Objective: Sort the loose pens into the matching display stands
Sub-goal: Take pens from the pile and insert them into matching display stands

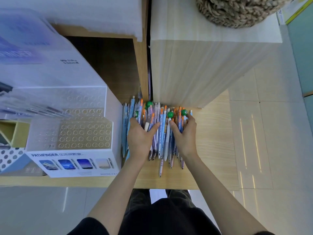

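A heap of loose pens (161, 133) lies on the wooden shelf, mostly blue and white barrels with orange ends and a few green ball tops. My left hand (139, 139) lies palm down on the heap's left part, fingers spread over the pens. My right hand (184, 136) rests on the right part, its fingers curled into the pens there. To the left stands a clear acrylic display stand (84, 134) with rows of round holes, seated in a white PATHFINDER base (72, 164). A second holed stand (81, 102) rises behind it.
A tall pale wooden box (194, 70) stands just behind the pens. A white display box (42, 53) is at the far left, and a perforated blue holder (10, 158) sits at the lower left. The shelf's front edge (169, 185) runs below the pens.
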The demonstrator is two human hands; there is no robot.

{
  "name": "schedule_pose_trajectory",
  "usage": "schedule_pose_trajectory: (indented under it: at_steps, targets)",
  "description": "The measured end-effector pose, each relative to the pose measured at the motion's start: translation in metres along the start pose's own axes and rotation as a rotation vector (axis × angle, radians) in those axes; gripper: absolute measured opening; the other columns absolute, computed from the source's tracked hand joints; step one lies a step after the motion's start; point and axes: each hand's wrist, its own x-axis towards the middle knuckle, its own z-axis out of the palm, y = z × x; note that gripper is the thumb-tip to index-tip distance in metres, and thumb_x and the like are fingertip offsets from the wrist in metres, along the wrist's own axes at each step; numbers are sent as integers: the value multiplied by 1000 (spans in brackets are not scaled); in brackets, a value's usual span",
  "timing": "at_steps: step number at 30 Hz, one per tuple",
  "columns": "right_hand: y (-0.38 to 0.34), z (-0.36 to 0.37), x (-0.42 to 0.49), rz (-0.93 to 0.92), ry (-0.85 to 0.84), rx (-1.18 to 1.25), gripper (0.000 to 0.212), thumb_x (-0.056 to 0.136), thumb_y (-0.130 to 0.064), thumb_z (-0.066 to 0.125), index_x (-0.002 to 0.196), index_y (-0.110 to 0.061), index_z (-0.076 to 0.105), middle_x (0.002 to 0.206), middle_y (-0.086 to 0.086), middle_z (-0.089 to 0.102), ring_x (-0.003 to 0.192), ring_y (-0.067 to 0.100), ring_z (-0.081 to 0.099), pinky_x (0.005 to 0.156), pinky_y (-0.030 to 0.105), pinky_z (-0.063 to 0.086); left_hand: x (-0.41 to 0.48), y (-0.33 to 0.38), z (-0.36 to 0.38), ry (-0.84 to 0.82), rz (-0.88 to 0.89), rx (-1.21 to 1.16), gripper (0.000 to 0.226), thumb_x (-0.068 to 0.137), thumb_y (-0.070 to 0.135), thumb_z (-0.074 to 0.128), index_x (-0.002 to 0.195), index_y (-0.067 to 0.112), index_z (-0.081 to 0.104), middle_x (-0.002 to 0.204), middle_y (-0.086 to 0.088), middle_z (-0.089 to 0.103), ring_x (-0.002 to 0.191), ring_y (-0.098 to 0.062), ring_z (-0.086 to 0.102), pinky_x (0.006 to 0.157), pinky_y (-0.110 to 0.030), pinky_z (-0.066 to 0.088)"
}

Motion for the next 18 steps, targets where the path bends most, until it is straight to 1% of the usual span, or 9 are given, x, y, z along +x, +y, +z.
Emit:
schedule_pose_trajectory:
  at_steps: [2, 4, 6, 7, 8, 10, 12, 15, 18]
  targets:
    - [-3, 5, 0, -33, 22, -59, 70, 88, -42, 62, 140, -6, 32, 128, 6, 43, 123, 21, 39, 105, 34, 35, 2, 4, -2, 5, 19, 6, 61, 81, 39, 72, 118, 0, 45, 79, 0, 54, 80, -27, 61, 61, -29, 41]
    - [-3, 8, -1, -42, 25, -71, 73, 88, -42, 61, 142, -4, 29, 132, 10, 42, 125, 22, 38, 103, 28, 33, 7, 4, -5, -10, 31, -21, 47, 82, 33, 72, 108, -1, 51, 76, -1, 56, 69, -20, 58, 58, -25, 42]
    - [-2, 7, 1, -37, 24, -63, 73, 88, -43, 61, 142, -5, 29, 133, 9, 43, 125, 20, 41, 102, 27, 34, 11, 3, -11, -37, 35, -50, 32, 83, 24, 71, 99, 1, 56, 75, 3, 57, 62, -7, 53, 51, -10, 38]
    - [-1, 6, 2, -35, 34, -55, 68, 88, -45, 61, 138, -9, 34, 131, 7, 47, 121, 19, 45, 101, 30, 38, 12, 3, -13, -48, 35, -59, 28, 83, 21, 71, 97, 1, 58, 75, 4, 57, 61, -5, 51, 48, -9, 37]
    - [0, 5, 4, -39, 55, -42, 58, 88, -45, 61, 131, -13, 40, 124, 5, 51, 114, 18, 50, 98, 35, 43, 13, 3, -15, -58, 34, -70, 27, 83, 20, 70, 97, 0, 58, 77, 1, 59, 60, -8, 51, 46, -10, 36]
    - [1, 2, 7, -62, 109, -26, 35, 90, -42, 60, 112, -20, 47, 105, 1, 57, 97, 16, 56, 87, 42, 49, 14, 4, -17, -71, 29, -108, 28, 82, 18, 70, 98, -3, 60, 84, -10, 63, 65, -17, 53, 49, -20, 37]
    - [1, 0, 9, -83, 128, -35, 21, 92, -36, 60, 101, -23, 48, 94, -1, 57, 88, 16, 57, 80, 42, 50, 14, 6, -19, -86, 18, -140, 22, 81, 13, 68, 95, -2, 60, 84, -11, 63, 67, -19, 53, 51, -20, 39]
    - [-3, -4, 9, -102, 113, -18, 14, 93, -31, 59, 100, -24, 49, 91, -4, 61, 86, 13, 58, 77, 34, 49, 15, 6, -23, -124, -8, -178, 11, 79, 7, 67, 88, 4, 60, 75, -4, 60, 65, -17, 53, 54, -22, 41]
    - [-5, -10, 8, -66, 111, 9, 20, 93, -35, 58, 93, -16, 50, 74, -1, 56, 63, 9, 49, 60, 31, 43, 15, 3, -27, -140, -28, -214, 6, 79, 6, 65, 84, 6, 61, 69, -2, 58, 61, -14, 52, 55, -24, 41]
